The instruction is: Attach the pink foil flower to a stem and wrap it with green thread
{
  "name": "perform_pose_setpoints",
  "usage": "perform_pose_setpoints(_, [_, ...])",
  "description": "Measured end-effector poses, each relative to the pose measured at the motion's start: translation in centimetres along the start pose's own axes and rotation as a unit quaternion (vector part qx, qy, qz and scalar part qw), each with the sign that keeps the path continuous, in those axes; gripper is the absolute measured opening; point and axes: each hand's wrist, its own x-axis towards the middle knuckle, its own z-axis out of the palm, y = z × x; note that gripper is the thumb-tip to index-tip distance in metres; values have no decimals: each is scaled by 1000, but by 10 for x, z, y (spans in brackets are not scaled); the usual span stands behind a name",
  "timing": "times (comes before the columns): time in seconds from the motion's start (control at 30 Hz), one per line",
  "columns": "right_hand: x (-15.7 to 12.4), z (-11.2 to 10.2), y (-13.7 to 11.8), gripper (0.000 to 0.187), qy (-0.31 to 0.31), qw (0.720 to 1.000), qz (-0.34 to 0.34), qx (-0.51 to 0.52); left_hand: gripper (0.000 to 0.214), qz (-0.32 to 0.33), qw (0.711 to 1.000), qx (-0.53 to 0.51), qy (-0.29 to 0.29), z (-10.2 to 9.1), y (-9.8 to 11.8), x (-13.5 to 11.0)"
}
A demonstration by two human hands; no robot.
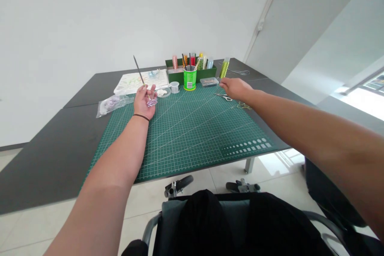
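Observation:
My left hand (143,102) pinches a long thin dark rod (138,71) and a small lilac wire piece (152,103) over the far left of a green cutting mat (192,136). My right hand (235,89) hovers at the mat's far right, its fingertips near a small clear plastic box (209,82). Just below those fingers lie a pair of silver scissors (223,97), and a tangle of gold wire (244,106) sits under the hand's heel. The right palm is turned away, so anything inside it is hidden.
At the back of the dark table (54,160) stand a green pencil cup (190,79), a green organiser (207,73) and a green beaded tube (224,68). Also there are a patterned paper sheet (141,82), a small round dish (163,92), a spool (174,87) and a plastic bag (112,105).

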Motion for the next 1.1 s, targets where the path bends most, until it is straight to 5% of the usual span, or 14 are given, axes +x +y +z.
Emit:
perform_pose_setpoints(0.17, [10,-11,-72,34,-25,987,-153,29,11,-80,987,-13,-137,8,7,-20])
perform_pose_setpoints(0.43, [13,-3,-154,31,-68,950,-277,131,13,-168,954,26,-246,11,3,-30])
perform_pose_setpoints(1.1, [10,4,-159,32,-25,962,-257,91,10,-246,931,-2,-270,7,3,-27])
